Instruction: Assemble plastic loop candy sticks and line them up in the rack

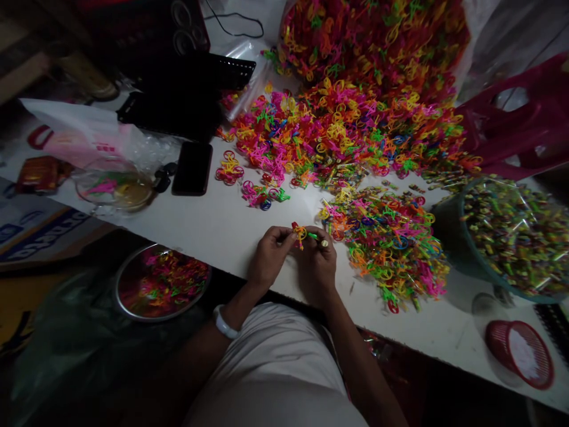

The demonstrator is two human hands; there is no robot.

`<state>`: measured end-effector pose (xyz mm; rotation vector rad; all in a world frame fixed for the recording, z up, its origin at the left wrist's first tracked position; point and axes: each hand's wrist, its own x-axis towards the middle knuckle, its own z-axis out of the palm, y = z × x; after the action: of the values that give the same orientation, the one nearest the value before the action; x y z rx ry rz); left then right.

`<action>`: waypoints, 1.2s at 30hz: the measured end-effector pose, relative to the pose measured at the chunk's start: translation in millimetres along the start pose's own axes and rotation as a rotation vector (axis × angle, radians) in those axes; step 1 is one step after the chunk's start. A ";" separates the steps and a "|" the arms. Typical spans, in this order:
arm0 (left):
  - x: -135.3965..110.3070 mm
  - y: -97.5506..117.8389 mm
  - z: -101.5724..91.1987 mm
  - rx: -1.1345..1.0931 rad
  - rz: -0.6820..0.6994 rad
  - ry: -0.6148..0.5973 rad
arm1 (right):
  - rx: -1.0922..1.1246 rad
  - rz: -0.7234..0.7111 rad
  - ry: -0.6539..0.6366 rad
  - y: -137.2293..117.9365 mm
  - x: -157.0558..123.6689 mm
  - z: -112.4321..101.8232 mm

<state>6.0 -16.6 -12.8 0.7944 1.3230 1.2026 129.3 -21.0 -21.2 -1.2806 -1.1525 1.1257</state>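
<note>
My left hand (269, 256) pinches a small orange-yellow and red plastic piece (301, 235) between thumb and fingers, just above the white table. Close beside it, my right hand (323, 264) has its fingers closed round a small slim piece with a green end (312, 236) and a pale end. The two held pieces nearly meet; whether they are joined is too small to tell. Right of my hands lies a heap of mixed colourful plastic pieces (391, 231). Ahead and to the left sits a small cluster of pink, green and blue pieces (262, 194).
A large pile of colourful pieces (338, 124) spreads from a full bag (377, 41). A bucket (469, 249) of small wrapped pieces and a red basket (500, 344) stand right. A phone (192, 168) lies left. Below the table edge is a round metal basin (120, 296).
</note>
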 end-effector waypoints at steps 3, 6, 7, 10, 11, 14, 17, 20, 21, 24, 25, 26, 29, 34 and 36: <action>-1.1 1.5 1.1 0.004 0.005 0.036 | -0.074 -0.078 -0.029 0.7 2.2 -3.0; -2.2 4.6 1.7 -0.043 -0.042 0.034 | -0.234 -0.276 -0.054 5.7 5.8 -8.4; -2.6 5.4 1.7 -0.047 -0.048 0.033 | -0.281 -0.326 -0.067 7.7 6.6 -10.1; -3.5 5.5 1.3 -0.037 -0.021 0.054 | -0.366 -0.401 -0.115 11.9 6.3 -13.9; -3.7 5.0 1.2 -0.036 -0.019 0.065 | -0.378 -0.415 -0.123 12.6 5.6 -15.0; -3.7 4.0 0.4 -0.120 -0.101 0.031 | -0.412 -0.449 -0.120 13.1 4.3 -19.4; -2.8 6.2 -1.7 -0.278 -0.237 -0.084 | -0.497 -0.532 -0.090 13.1 6.0 -24.6; -1.3 10.4 -4.4 -0.335 -0.308 -0.151 | -0.531 -0.612 -0.058 13.4 9.2 -27.0; -0.8 11.4 -5.0 -0.339 -0.316 -0.160 | -0.528 -0.616 -0.064 13.7 9.9 -27.0; 0.5 11.6 -5.7 -0.333 -0.296 -0.151 | -0.502 -0.573 -0.151 13.9 10.6 -26.4; 0.9 10.6 -5.5 -0.317 -0.276 -0.135 | -0.483 -0.537 -0.191 13.4 10.7 -26.6; 1.3 9.3 -5.2 -0.294 -0.253 -0.115 | -0.456 -0.497 -0.235 12.3 10.8 -27.3; 2.6 4.9 -4.8 -0.222 -0.203 -0.076 | -0.343 -0.340 -0.413 5.3 12.6 -31.4; 5.0 6.0 -8.3 -0.184 -0.187 -0.144 | -0.141 0.049 -0.425 -4.4 16.5 -36.1; 6.0 8.8 -10.3 -0.172 -0.185 -0.172 | -0.023 0.171 -0.355 -3.7 18.3 -35.4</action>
<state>-6.6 -10.7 -7.6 0.6230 1.1106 1.0599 166.3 -6.2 -16.6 -1.2459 -1.3347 1.5150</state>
